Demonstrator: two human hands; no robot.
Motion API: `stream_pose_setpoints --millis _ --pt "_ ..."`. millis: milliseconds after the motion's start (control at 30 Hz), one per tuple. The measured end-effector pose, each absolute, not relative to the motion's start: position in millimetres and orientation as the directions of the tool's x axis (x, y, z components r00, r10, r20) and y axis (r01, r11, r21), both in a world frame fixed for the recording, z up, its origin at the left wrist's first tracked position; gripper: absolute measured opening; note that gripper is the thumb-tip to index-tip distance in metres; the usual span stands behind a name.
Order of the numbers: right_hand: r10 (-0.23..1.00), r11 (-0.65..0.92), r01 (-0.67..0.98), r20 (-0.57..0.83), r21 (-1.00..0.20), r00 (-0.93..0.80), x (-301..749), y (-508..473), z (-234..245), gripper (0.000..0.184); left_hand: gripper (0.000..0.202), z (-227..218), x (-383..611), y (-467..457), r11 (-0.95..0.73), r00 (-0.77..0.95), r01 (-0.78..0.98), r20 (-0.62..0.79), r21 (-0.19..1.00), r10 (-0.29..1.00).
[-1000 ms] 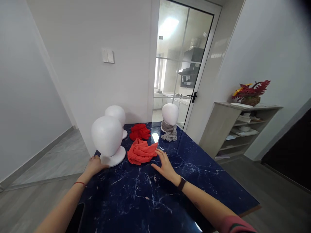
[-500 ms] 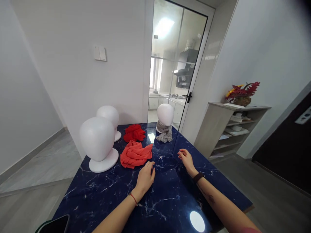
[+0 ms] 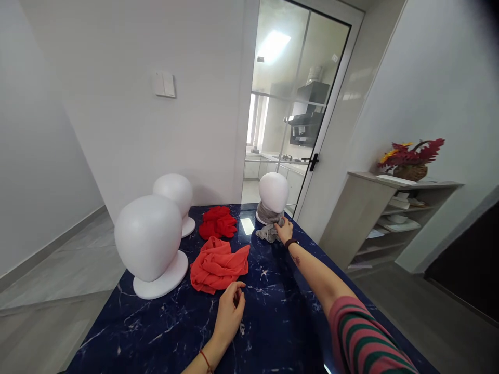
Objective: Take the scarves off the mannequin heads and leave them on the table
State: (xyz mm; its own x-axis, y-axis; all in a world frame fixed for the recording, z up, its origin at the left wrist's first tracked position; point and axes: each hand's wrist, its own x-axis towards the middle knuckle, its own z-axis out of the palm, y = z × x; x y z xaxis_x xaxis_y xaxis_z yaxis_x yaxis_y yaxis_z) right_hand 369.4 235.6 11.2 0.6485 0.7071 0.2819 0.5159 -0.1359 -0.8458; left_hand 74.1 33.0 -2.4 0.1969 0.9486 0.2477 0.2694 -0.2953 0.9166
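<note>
My right hand (image 3: 285,230) reaches to the far side of the table, its fingers closed on a grey scarf (image 3: 268,232). The scarf is wound around the base of a white mannequin head (image 3: 273,192), with loose folds lying on the tabletop. My left hand (image 3: 230,311) hovers near the front, open, fingers loosely bent and a gap at the thumb; nothing is in it. Just beyond it lies a crumpled coral scarf (image 3: 218,266). Behind that is a bunched red scarf (image 3: 218,222).
Two more white mannequin heads, a near one (image 3: 150,239) and a farther one (image 3: 174,192), stand at the left on round bases. The dark blue marbled table (image 3: 268,317) meets a wall and a glass door (image 3: 288,104). At the right is a shelf unit (image 3: 343,208) with a flower basket (image 3: 410,171).
My right hand has moved forward to the grey scarf and taken hold of it. My left hand stays near the coral scarf. The view has shifted slightly.
</note>
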Motion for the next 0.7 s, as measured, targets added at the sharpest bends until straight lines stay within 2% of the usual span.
stream_pose_setpoints --millis 133,300,500,700 --pt "0.727 -0.191 0.531 0.245 -0.826 0.642 372 263 10 0.059 0.021 -1 75 34 -0.285 0.207 0.271 0.233 0.920 0.950" --pt "0.744 -0.198 0.526 0.222 -0.827 0.630 377 281 9 0.048 0.021 -1 76 34 -0.278 0.236 0.272 0.216 0.921 0.947" --pt "0.745 -0.101 0.495 0.264 -0.863 0.613 379 282 11 0.027 0.021 -1 76 36 -0.282 0.235 0.277 0.219 0.919 0.947" --pt "0.685 0.057 0.449 0.362 -0.892 0.633 366 253 16 0.024 0.022 -1 75 37 -0.296 0.228 0.269 0.238 0.917 0.944"
